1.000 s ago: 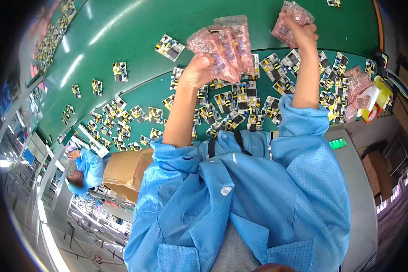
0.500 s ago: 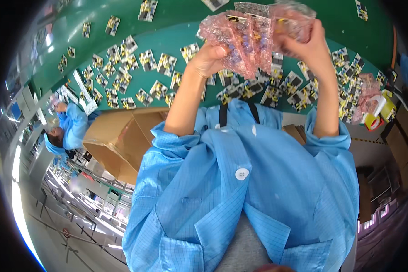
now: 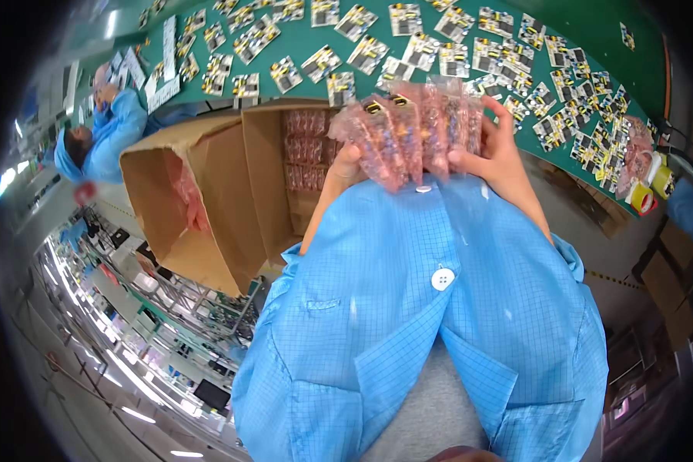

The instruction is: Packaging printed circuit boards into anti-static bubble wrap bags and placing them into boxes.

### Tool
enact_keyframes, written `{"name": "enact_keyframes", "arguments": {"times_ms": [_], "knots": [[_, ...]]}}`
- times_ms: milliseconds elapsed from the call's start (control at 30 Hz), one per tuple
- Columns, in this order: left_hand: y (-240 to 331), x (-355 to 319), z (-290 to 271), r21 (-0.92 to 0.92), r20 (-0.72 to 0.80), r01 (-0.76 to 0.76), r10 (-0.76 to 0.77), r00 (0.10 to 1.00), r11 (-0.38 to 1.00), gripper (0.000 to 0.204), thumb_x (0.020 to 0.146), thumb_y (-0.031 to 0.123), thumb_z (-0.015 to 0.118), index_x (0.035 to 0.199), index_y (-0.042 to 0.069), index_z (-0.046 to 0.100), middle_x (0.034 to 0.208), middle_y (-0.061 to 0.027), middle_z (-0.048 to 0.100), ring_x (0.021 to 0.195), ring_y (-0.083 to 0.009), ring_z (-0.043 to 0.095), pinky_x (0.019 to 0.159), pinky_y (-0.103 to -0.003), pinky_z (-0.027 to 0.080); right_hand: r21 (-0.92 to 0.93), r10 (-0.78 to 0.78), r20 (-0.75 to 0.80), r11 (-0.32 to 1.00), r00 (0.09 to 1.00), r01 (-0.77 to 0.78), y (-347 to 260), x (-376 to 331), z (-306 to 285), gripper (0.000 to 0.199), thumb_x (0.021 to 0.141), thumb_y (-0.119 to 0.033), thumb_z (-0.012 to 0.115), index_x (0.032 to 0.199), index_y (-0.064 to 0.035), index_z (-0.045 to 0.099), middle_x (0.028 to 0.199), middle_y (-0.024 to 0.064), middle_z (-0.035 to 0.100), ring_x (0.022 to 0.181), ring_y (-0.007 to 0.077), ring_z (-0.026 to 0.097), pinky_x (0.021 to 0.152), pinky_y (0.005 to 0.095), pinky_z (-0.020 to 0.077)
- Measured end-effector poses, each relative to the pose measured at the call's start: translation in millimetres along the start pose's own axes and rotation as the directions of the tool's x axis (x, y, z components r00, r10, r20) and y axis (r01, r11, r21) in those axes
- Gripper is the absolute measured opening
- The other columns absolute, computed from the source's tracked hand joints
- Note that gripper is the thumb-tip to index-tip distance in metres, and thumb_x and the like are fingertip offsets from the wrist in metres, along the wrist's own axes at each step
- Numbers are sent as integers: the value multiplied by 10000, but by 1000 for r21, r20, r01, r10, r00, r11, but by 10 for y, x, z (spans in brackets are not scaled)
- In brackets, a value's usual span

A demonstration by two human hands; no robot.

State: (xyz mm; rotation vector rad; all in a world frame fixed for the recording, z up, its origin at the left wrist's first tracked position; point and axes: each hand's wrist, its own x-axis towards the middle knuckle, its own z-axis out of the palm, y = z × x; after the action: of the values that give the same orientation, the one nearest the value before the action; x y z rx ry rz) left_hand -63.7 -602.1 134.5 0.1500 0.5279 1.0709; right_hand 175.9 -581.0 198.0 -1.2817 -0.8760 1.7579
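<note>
My left hand (image 3: 346,163) and right hand (image 3: 497,152) hold the pink bags (image 3: 410,131) at both ends. They look light, soft and slippery; a gentle squeeze there seems best.

A green table (image 3: 593,38) stretched across the far side of the scene, bearing many small circuit boards (image 3: 321,63) with black and yellow parts. On the left and in the middle they lay mostly apart, turned at various angles; towards the right they crowded closer, some touching or overlapping. A single board (image 3: 627,36) lay well apart on the far right. White strips (image 3: 169,50) lay near the left end. Crumpled pink bubble wrap (image 3: 637,150) sat at the right end, with yellow rolls of tape (image 3: 661,180) just beside it.
</note>
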Motion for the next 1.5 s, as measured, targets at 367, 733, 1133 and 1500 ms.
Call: {"name": "enact_keyframes", "arguments": {"times_ms": [367, 733, 1133, 1500], "knots": [[-208, -1558, -665, 222, 95, -48, 28, 995, 974, 1012, 628, 565, 870, 1402, 51, 469, 1325, -96, 576, 1195, -237, 580, 1040, -414, 477, 266, 266, 318, 896, 910, -355, 446, -1007, 739, 820, 724, -135, 807, 1432, -40, 405, 1339, 96, 547, 1224, 217, 536, 1056, 369, 414], [-200, -2430, -517, 294, -1, -117, 123, 992, 949, 902, 856, 425, 739, 1525, 34, 277, 1418, -99, 497, 1293, -208, 493, 1088, -385, 403, -97, 291, 431, 956, 854, -276, 603, -1172, 988, 896, 668, -158, 818, 1454, -17, 412, 1409, 113, 525, 1315, 234, 495, 1124, 376, 359], [-334, -2644, -462, 329, -110, -216, 264, 958, 919, 730, 788, 74, 791, 1415, 21, 422, 1327, -82, 557, 1230, -187, 524, 1066, -371, 406, -296, 336, 340, 925, 879, -239, 620, -1334, 1360, 743, 745, -68, 823, 1389, -16, 455, 1340, 98, 544, 1253, 196, 514, 1071, 351, 404], [-572, -2918, -613, 191, -308, -209, 261, 915, 959, 746, 817, 133, 762, 1456, 24, 392, 1402, -127, 525, 1282, -263, 520, 1103, -432, 402, -472, 467, 396, 842, 790, -261, 735, -1185, 1499, 683, 754, -81, 852, 1327, 3, 490, 1275, 107, 590, 1140, 168, 578, 978, 313, 480]]}}
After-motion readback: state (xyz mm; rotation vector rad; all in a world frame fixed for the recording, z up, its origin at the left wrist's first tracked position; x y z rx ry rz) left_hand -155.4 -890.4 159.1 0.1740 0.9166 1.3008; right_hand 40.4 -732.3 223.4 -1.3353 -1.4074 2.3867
